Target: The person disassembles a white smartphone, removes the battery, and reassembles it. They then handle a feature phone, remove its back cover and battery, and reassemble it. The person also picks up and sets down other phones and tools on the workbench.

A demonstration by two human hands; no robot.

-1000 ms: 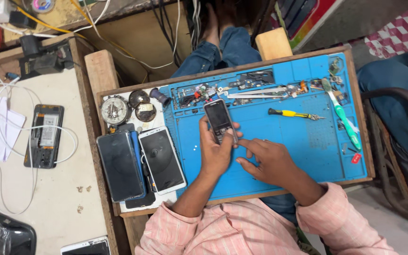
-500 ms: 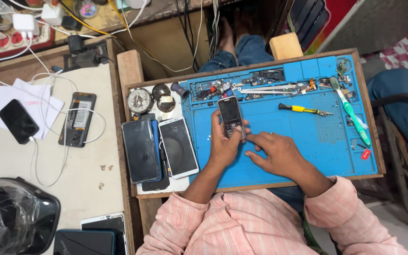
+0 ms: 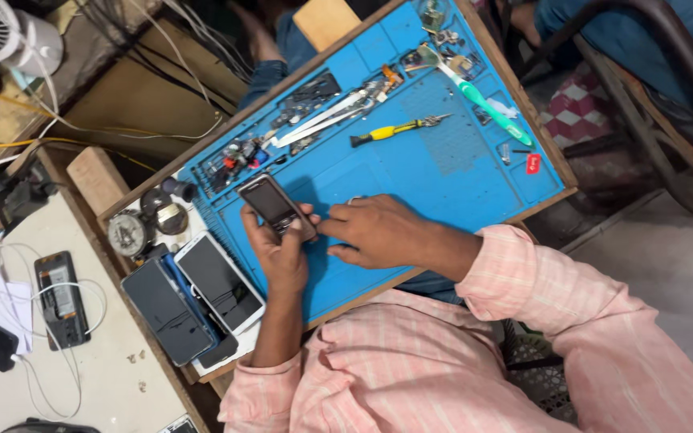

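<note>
At frame centre, the left hand (image 3: 281, 244) clasps a small dark phone (image 3: 269, 202), still whole, while right hand (image 3: 374, 232) fingertips press its lower end above a blue mat (image 3: 411, 172).

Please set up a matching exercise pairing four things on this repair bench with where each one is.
Things:
1. small keypad phone
2. yellow-handled tool
3. toothbrush
4. white-framed smartphone

Places:
A. lying left of the blue mat
B. held in the left hand
C. near the mat's far right corner
D. on the mat's middle, beyond the right hand

Pairs: 1-B, 2-D, 3-C, 4-A
</note>
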